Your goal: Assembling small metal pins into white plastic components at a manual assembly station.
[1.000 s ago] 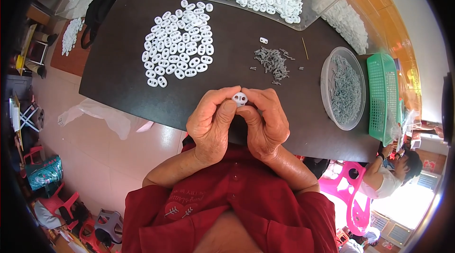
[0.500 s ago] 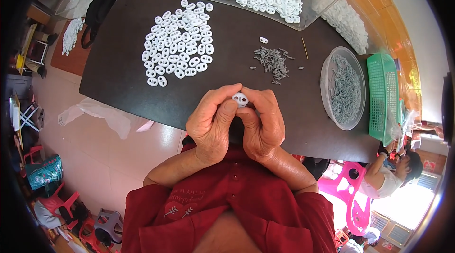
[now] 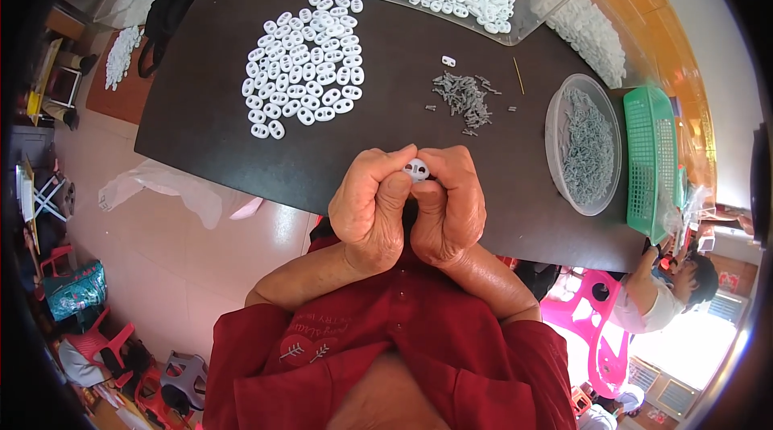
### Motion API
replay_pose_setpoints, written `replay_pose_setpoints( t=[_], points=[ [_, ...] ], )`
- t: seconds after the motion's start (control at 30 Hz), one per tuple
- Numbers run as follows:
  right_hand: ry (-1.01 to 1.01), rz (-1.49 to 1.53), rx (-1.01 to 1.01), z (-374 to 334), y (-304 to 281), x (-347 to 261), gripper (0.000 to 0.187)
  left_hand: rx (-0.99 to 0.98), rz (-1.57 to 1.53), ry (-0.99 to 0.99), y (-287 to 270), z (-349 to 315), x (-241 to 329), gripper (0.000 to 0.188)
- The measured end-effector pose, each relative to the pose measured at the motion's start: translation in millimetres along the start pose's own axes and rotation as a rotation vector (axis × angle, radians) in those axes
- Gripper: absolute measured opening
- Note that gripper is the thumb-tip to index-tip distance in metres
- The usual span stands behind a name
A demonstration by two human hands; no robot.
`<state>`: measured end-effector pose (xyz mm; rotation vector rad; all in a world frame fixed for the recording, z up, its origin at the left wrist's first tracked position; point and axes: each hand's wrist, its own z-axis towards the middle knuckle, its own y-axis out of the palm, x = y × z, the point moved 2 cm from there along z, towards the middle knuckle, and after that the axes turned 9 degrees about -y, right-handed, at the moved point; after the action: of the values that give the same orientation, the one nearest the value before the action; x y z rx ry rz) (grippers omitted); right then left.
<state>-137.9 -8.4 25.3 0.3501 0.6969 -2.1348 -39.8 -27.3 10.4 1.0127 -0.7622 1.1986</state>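
Observation:
Between the fingertips of both hands is a small white oval plastic piece with two holes (image 3: 416,170). My left hand (image 3: 370,204) pinches its left side between thumb and forefinger. On the other side, my right hand (image 3: 448,203) grips it the same way, thumb below and forefinger above. The fingers partly cover the piece. Beyond the hands lies a small heap of grey pegs (image 3: 465,98), with a single white piece (image 3: 448,61) just behind it. To the left, many like white pieces (image 3: 302,68) are spread over the dark table (image 3: 209,140).
A clear bin (image 3: 515,37) of white pieces stands at the back. On the right are a round tub (image 3: 555,164) of grey pegs, a green basket (image 3: 651,164) and a thin yellow stick (image 3: 518,76). Another person (image 3: 664,289) sits beyond the right table edge.
Both hands, still pinching the white piece, have shifted slightly to the right. The piece appears slightly turned. The things on the table lie as before.

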Motion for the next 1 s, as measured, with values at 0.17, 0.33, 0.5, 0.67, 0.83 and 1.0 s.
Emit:
replay_pose_setpoints(
  t=[0.17,0.33,0.5,0.67,0.83,1.0],
  points=[
    [0.000,0.029,0.030,-2,1,-3,0.017,0.021,0.044,0.070,0,-2,-1,0.017],
    [0.007,0.037,0.021,-7,1,-1,0.015,0.028,0.076,0.114,0,-4,-6,0.016],
    [0.035,0.053,0.047,-7,-2,3,0.014,-0.016,0.105,0.066,5,-1,-3,0.014],
    [0.214,0.078,-0.036,0,-17,0,0.017,-0.090,0.111,0.001,4,2,2,0.016],
    [0.269,0.075,-0.101,12,-44,7,0.018,-0.138,-0.192,-0.393,8,-4,1,0.031],
    [0.083,-0.413,-0.033,75,-118,48,0.012,-0.225,-0.058,-0.386,-6,-1,-7,0.031]
  ],
)
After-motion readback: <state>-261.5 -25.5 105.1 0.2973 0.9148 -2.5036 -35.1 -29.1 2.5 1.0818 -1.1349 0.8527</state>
